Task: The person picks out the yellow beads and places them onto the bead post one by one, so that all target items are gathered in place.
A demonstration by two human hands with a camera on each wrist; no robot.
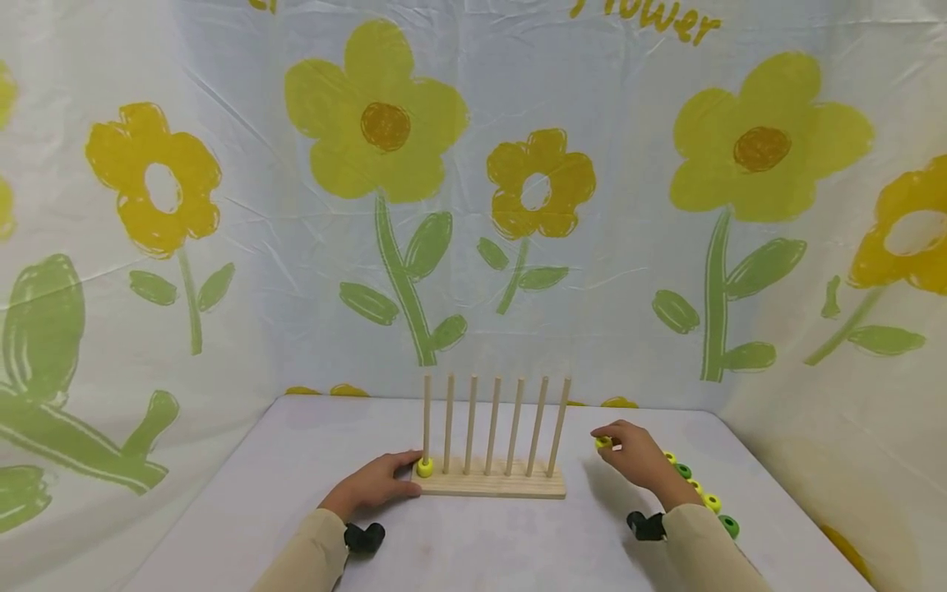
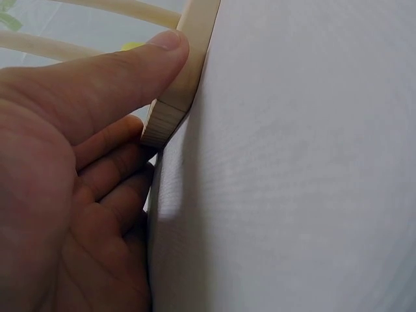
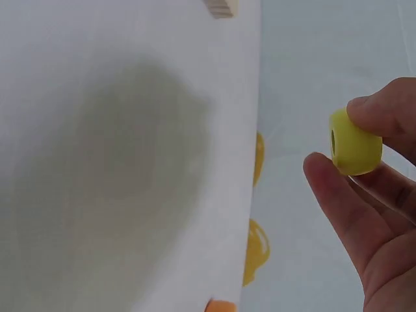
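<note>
A wooden peg rack (image 1: 488, 485) with several upright dowels stands on the table. One yellow bead (image 1: 425, 468) sits at the foot of its leftmost dowel. My left hand (image 1: 376, 482) grips the left end of the base; in the left wrist view the thumb (image 2: 143, 68) lies along the front edge, with the fingers behind the end. To the right of the rack, my right hand (image 1: 635, 454) pinches another yellow bead (image 3: 356, 144) between thumb and fingers, raised above the tabletop. The hole of this bead shows in the right wrist view.
Yellow and green beads (image 1: 712, 502) lie in a line at the right, partly hidden by the right forearm. An orange object (image 3: 221, 306) shows at the lower edge of the right wrist view. A flower-printed cloth (image 1: 607, 312) hangs behind the white table (image 1: 473, 543).
</note>
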